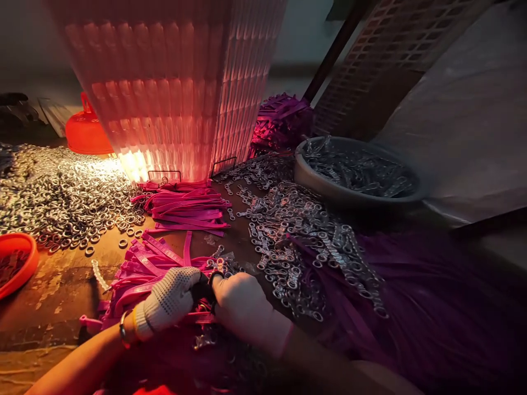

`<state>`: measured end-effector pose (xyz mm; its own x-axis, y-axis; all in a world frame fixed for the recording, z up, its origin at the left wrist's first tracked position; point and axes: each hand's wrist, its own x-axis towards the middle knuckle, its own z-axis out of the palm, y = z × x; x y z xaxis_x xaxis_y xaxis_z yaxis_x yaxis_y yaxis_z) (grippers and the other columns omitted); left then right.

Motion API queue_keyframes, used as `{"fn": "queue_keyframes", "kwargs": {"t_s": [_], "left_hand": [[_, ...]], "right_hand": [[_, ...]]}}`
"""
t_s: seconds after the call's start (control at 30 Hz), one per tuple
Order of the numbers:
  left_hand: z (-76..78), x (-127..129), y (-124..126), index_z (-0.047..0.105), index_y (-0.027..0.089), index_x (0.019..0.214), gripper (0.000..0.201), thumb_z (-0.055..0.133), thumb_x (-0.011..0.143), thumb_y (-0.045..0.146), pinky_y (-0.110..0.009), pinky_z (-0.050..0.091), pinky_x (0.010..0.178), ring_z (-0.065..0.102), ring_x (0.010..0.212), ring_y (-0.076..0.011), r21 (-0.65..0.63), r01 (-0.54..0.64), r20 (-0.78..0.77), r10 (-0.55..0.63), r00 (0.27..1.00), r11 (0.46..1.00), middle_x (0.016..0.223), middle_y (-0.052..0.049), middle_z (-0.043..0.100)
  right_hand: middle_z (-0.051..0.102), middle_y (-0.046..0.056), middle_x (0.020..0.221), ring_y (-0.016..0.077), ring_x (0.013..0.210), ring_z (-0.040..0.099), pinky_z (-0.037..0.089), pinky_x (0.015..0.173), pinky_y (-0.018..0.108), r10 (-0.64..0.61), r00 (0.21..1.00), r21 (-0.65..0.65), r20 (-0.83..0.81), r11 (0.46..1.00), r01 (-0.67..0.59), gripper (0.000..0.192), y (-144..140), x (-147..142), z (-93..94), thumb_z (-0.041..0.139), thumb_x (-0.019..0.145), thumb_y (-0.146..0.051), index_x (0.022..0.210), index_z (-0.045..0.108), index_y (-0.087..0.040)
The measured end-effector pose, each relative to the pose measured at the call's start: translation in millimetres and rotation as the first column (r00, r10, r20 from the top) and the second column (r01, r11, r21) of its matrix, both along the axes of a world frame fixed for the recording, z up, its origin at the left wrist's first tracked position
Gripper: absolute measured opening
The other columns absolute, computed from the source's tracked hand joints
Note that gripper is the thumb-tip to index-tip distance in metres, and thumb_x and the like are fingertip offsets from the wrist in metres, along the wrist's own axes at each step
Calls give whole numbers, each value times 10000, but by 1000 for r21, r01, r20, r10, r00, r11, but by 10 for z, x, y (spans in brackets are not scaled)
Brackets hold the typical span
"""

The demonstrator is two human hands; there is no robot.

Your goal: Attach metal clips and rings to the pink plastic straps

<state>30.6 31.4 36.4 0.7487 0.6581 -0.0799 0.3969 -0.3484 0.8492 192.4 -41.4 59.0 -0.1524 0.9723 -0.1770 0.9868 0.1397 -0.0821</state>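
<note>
My left hand (pixel 173 299), in a pale glove with dark dots, is closed, its fingertips meeting those of my right hand. My right hand (pixel 244 307), in a plain white glove, is closed too. Dark material covers the fingertips of both, and the small thing pinched between them is hidden. A pink strap (pixel 201 317) runs just under the fingers from one hand to the other. Behind my left hand lies a fanned heap of pink straps (pixel 142 263). Small metal clips (pixel 222 265) lie right behind the fingertips.
Loose metal rings (pixel 69 192) pile up at left, by a red bowl (pixel 31 269) and an orange lamp (pixel 87 131). A ribbed translucent panel (pixel 164 99) stands behind a strap bundle (pixel 185 208). Metal clips (pixel 280 241), purple straps (pixel 415 296) and a filled basin (pixel 358 195) occupy the right.
</note>
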Motion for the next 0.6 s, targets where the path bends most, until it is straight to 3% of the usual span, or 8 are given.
{"fn": "queue_keyframes", "kwargs": {"t_s": [0.07,0.2,0.3,0.4,0.47,0.5,0.6], "left_hand": [[135,-123,129,695,166,834,225,482,794,105,-240,451,676,603,732,-157,88,50,-18,-48,999,995,822,-30,705],[260,-541,421,720,196,853,207,515,832,195,-262,495,696,635,719,-173,155,-76,-97,92,991,985,846,-41,734],[194,-743,485,743,210,931,205,597,789,237,-268,519,731,665,790,-192,48,-202,-49,204,978,978,900,-51,750],[114,-669,360,722,175,1002,256,638,773,254,-215,484,568,624,640,-146,-232,-340,67,364,929,911,831,-63,731],[76,-505,254,703,143,999,269,628,819,327,-180,360,416,480,442,-80,-506,-330,116,442,889,797,699,-45,683],[60,-413,220,698,129,980,304,613,845,387,-174,306,380,413,391,-59,-644,-294,127,478,869,706,654,-38,658],[25,-200,221,691,108,990,448,596,857,524,-178,366,419,524,469,-81,-935,-108,98,539,837,337,776,-87,688]], "right_hand": [[700,119,722,232,679,676,200,520,323,-16,1000,0,4,1000,16,94,-3,18,40,525,796,-157,854,598,-147],[717,92,771,210,696,663,240,552,317,-119,992,-75,-31,990,117,131,-49,137,141,527,787,-159,875,624,-165],[725,64,878,188,812,662,331,631,285,-122,992,-107,-23,987,119,123,-22,395,130,547,801,-180,865,650,-200],[720,48,993,169,919,658,381,715,248,-250,964,-75,88,964,256,195,143,803,-16,530,846,-190,982,665,-222],[713,129,1000,227,912,668,392,707,290,-341,923,-59,176,933,356,236,290,1066,-178,508,831,-125,997,674,-151],[707,161,1012,252,934,665,395,717,305,-363,907,-51,213,923,381,244,357,1170,-268,508,819,-97,989,680,-125],[701,200,1003,290,971,658,396,729,329,-375,885,-48,276,914,402,249,481,1342,-512,494,818,-64,962,693,-99]]}}
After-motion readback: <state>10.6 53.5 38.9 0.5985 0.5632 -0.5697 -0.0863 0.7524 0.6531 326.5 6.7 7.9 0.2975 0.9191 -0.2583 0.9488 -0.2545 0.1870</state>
